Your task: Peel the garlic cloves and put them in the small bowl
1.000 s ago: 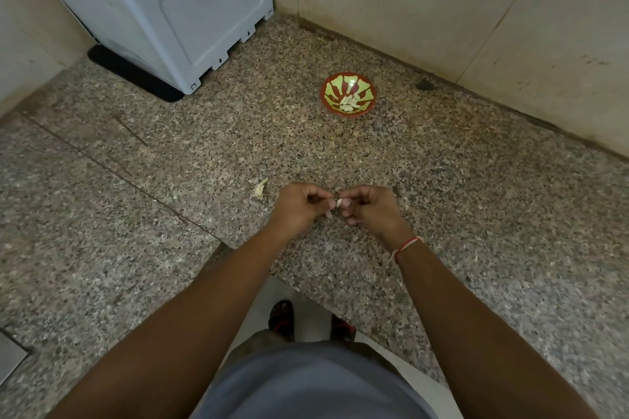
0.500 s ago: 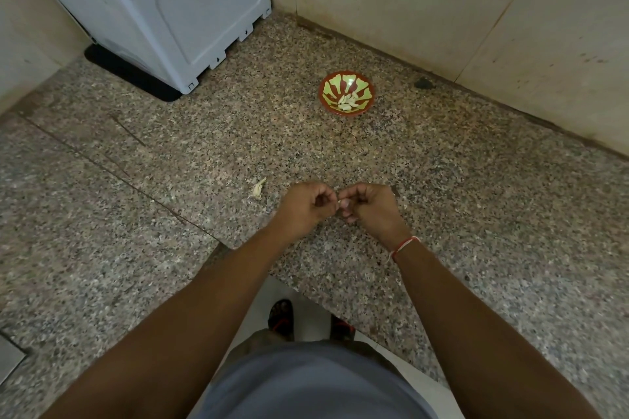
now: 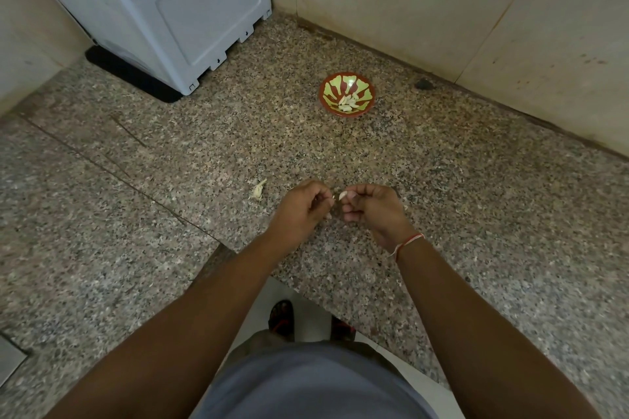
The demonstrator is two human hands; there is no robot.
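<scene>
The right hand [image 3: 372, 211] pinches a pale garlic clove [image 3: 343, 195] at its fingertips; the left hand [image 3: 303, 207] is curled just beside it — what it holds is unclear. Peeled cloves lie in the small bowl [image 3: 347, 80] farther back on the worktop [image 3: 476, 197].

Small bowl [image 3: 347, 94] toward the counter's [image 3: 476, 201] back wall, peeled cloves [image 3: 348, 102] inside it, both hands well in front, left hand [image 3: 301, 207] beside right hand [image 3: 372, 211], husk scrap [image 3: 259, 188] left of them, appliance [image 3: 153, 7] in the back-left corner.
</scene>
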